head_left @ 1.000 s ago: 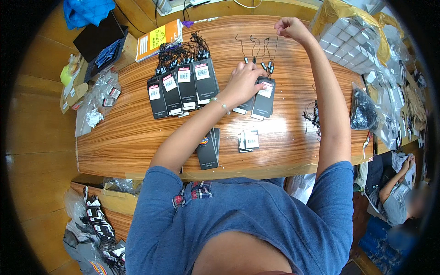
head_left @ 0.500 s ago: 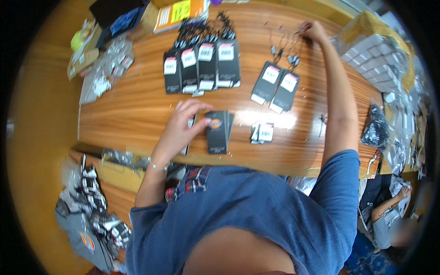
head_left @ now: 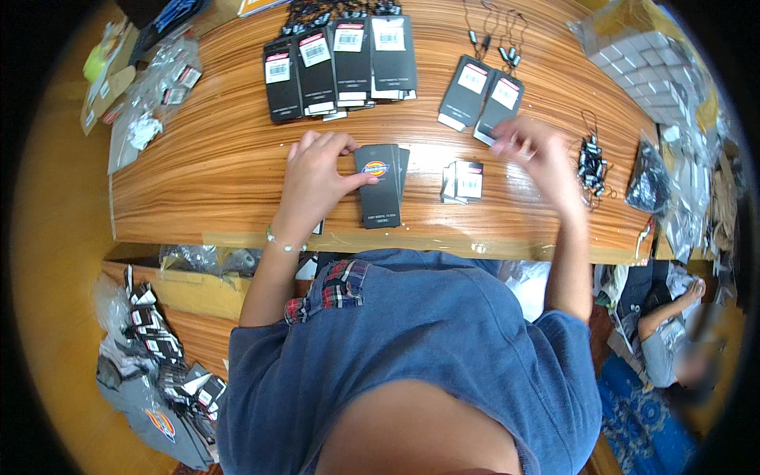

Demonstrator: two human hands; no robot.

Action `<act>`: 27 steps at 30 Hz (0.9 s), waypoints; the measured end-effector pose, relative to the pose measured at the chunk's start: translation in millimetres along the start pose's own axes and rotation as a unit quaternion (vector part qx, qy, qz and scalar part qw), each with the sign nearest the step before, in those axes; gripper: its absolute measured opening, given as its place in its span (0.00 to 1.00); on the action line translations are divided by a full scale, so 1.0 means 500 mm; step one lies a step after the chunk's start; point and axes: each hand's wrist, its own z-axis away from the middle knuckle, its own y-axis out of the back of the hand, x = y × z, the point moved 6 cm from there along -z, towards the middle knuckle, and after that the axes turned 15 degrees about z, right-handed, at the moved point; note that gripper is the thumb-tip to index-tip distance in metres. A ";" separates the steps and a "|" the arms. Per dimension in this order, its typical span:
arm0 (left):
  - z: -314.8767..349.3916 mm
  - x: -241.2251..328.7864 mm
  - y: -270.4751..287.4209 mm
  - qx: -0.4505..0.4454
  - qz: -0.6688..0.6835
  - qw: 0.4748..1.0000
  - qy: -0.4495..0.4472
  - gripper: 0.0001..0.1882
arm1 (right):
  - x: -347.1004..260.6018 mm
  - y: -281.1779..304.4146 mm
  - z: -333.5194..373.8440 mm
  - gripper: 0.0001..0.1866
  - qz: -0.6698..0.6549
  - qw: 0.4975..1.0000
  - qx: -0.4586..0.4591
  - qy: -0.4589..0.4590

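My left hand (head_left: 315,170) rests at the left side of a small stack of black hang tags (head_left: 380,198). Its thumb lies over the stack's edge and its fingers are spread. My right hand (head_left: 538,154), blurred by motion, hovers over the table between a pair of black hang tags with cords (head_left: 461,93) and a clump of black cords (head_left: 591,162). Whether it holds anything cannot be made out. Small white labels (head_left: 469,180) lie in a little pile between my hands.
Several rows of corded black tags with white stickers (head_left: 352,59) lie at the far side. A plastic-wrapped pack of white boxes (head_left: 625,67) and a black bagged bundle (head_left: 647,178) stand right. Plastic bags (head_left: 178,71) lie far left. Another person's arm (head_left: 673,305) shows at lower right.
My right hand has come from the far right, among the cords, back toward me. A clump of black cords now lies at the right. My left thumb has moved onto the tag stack.
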 end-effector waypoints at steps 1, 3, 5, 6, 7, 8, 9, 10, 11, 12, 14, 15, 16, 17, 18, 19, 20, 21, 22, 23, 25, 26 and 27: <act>-0.005 0.001 -0.001 -0.002 -0.003 1.000 -0.009 0.22 | -0.014 -0.026 0.033 0.12 -0.006 1.000 0.013 -0.022; -0.017 0.004 -0.004 -0.009 -0.016 1.000 -0.025 0.22 | -0.021 -0.059 0.066 0.13 0.000 0.997 0.042 -0.068; -0.020 0.017 -0.004 0.008 -0.011 0.997 -0.075 0.21 | -0.020 -0.074 0.082 0.14 0.028 0.992 0.064 -0.105; -0.019 0.022 -0.002 0.019 -0.010 0.995 -0.097 0.20 | -0.018 -0.082 0.086 0.13 0.038 0.992 0.073 -0.098; -0.019 0.022 -0.002 0.024 0.009 0.994 -0.102 0.20 | -0.015 -0.089 0.086 0.13 0.049 0.991 0.081 -0.090; -0.021 0.022 0.001 0.031 0.026 0.993 -0.108 0.20 | -0.016 -0.093 0.085 0.13 0.059 0.991 0.091 -0.080; -0.020 0.022 0.004 0.038 0.044 0.992 -0.114 0.20 | -0.015 -0.097 0.086 0.14 0.026 0.991 0.088 -0.095; -0.017 0.015 0.003 0.029 0.061 0.993 -0.100 0.19 | -0.016 -0.100 0.086 0.14 -0.006 0.990 0.084 -0.109; -0.016 0.009 0.003 0.018 0.080 0.993 -0.089 0.18 | -0.015 -0.100 0.088 0.14 -0.037 0.988 0.082 -0.125; -0.014 0.003 0.002 0.007 0.099 0.992 -0.078 0.18 | -0.010 -0.105 0.090 0.13 -0.060 0.985 0.076 -0.140; -0.005 -0.026 -0.019 -0.037 0.405 0.912 0.062 0.16 | 0.010 -0.115 0.096 0.10 -0.102 0.978 0.066 -0.172; 0.004 -0.031 -0.037 -0.063 0.542 0.828 0.130 0.15 | 0.013 -0.117 0.101 0.10 -0.130 0.974 0.066 -0.173; 0.013 -0.027 -0.031 -0.052 0.551 0.821 0.140 0.15 | 0.011 -0.121 0.104 0.09 -0.158 0.970 0.067 -0.174; 0.019 -0.013 -0.024 -0.044 0.561 0.814 0.148 0.15 | 0.012 -0.116 0.107 0.08 -0.182 0.964 0.071 -0.177; 0.019 -0.001 -0.030 -0.040 0.574 0.803 0.154 0.16 | -0.006 -0.110 0.109 0.07 -0.238 0.956 0.057 -0.164; 0.016 0.020 -0.040 -0.046 0.569 0.809 0.138 0.16 | -0.034 -0.103 0.112 0.08 -0.358 0.918 0.047 -0.166; 0.016 0.044 -0.049 -0.050 0.562 0.816 0.125 0.17 | -0.058 -0.096 0.111 0.10 -0.346 0.929 0.068 -0.112; 0.015 0.061 -0.054 -0.052 0.551 0.825 0.114 0.18 | -0.083 -0.092 0.107 0.11 -0.318 0.940 0.087 -0.085; 0.013 0.077 -0.070 -0.076 0.553 0.824 0.094 0.19 | -0.107 -0.083 0.104 0.13 -0.298 0.948 0.090 -0.070; 0.008 0.092 -0.081 -0.073 0.561 0.821 0.077 0.19 | -0.116 -0.087 0.101 0.15 -0.274 0.952 0.118 -0.073; 0.001 0.104 -0.092 -0.073 0.566 0.819 0.060 0.18 | -0.113 -0.090 0.108 0.19 -0.235 0.956 0.160 -0.077; 0.001 0.102 -0.096 -0.071 0.563 0.821 0.063 0.18 | -0.104 -0.085 0.112 0.17 -0.227 0.956 0.168 -0.084; 0.001 0.100 -0.099 -0.068 0.560 0.823 0.066 0.18 | -0.088 -0.075 0.119 0.15 -0.219 0.955 0.176 -0.090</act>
